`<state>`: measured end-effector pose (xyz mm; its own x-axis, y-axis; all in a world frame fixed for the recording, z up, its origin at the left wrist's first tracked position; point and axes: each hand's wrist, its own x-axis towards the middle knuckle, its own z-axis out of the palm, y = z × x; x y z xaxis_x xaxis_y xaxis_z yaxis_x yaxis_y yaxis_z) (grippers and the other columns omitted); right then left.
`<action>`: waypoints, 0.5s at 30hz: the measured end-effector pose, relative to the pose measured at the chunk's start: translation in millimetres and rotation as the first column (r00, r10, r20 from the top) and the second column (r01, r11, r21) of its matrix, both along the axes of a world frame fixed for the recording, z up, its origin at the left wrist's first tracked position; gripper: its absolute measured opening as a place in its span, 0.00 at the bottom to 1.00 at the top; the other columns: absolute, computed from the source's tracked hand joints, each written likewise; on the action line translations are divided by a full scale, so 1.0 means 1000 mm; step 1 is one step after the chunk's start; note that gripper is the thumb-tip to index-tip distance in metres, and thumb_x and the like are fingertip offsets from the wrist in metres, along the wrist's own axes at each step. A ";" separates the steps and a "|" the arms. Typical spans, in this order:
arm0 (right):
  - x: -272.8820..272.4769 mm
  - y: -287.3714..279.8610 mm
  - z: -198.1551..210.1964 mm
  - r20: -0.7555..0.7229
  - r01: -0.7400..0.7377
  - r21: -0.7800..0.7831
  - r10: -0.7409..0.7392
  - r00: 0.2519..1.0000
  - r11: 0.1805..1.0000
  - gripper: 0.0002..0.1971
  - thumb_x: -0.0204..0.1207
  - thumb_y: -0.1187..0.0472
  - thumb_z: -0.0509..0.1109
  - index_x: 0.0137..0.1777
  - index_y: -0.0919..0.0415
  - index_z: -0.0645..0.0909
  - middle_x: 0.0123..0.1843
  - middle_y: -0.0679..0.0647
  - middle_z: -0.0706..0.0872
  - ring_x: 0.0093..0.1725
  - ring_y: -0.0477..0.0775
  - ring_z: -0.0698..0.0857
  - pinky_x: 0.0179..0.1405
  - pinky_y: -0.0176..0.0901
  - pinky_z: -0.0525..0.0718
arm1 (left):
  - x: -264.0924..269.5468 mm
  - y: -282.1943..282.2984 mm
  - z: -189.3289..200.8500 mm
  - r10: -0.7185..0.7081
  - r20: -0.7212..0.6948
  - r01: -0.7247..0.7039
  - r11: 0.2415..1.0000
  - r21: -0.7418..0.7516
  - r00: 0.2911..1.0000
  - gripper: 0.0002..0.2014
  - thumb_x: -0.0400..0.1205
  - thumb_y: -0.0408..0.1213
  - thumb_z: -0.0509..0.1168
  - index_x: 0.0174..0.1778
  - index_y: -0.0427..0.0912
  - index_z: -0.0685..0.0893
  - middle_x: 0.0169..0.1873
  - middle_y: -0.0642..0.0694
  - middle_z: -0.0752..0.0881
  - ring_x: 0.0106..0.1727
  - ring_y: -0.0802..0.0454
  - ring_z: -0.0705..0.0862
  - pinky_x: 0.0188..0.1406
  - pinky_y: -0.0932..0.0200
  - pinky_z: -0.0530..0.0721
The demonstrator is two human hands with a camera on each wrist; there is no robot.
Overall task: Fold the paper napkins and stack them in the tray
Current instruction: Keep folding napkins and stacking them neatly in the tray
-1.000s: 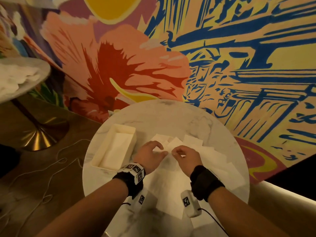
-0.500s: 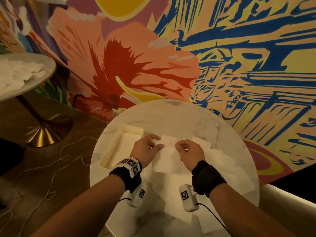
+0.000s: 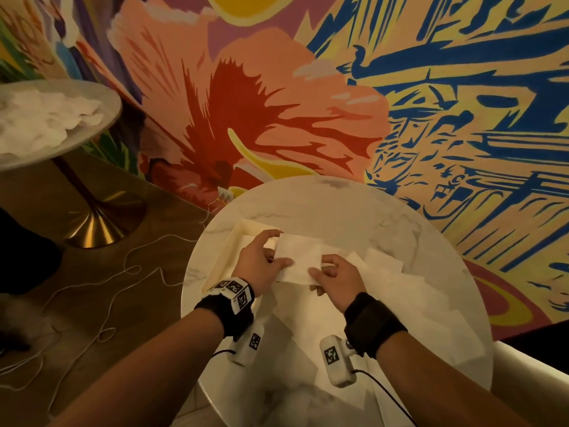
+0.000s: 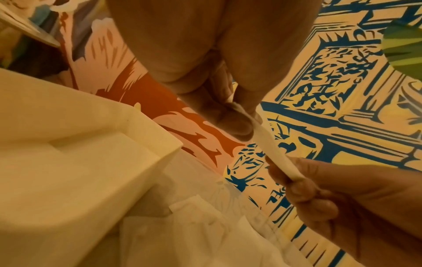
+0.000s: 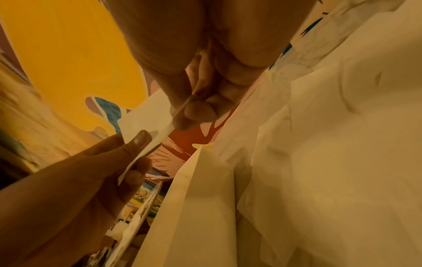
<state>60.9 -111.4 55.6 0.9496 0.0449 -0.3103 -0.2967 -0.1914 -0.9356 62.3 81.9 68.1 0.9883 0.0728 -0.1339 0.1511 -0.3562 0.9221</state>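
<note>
Above the round marble table (image 3: 323,211), the folded napkin (image 3: 300,257) now hangs lifted clear of the loose napkins (image 3: 409,291), where a second ago it lay pressed among them, and both hands have carried it leftward toward the cream tray (image 3: 243,226). Left hand (image 3: 258,266) pinches its left end between thumb and fingers, right hand (image 3: 337,277) pinches its right end likewise, so the napkin stretches between them just beside the tray's near corner. Left of this table stands a second table (image 3: 101,124) heaped with napkins, white cord (image 3: 129,266) trailing across the floor between them.
</note>
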 end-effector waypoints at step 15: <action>0.076 0.055 0.025 0.195 -0.152 -0.529 0.294 0.936 0.835 0.03 0.78 0.57 0.74 0.46 0.54 0.88 0.43 0.48 0.87 0.41 0.44 0.81 0.40 0.26 0.75 | 0.012 0.076 -0.007 0.041 -0.011 -0.038 0.977 0.208 0.999 0.24 0.78 0.42 0.76 0.66 0.63 0.77 0.36 0.54 0.86 0.39 0.57 0.83 0.44 0.62 0.80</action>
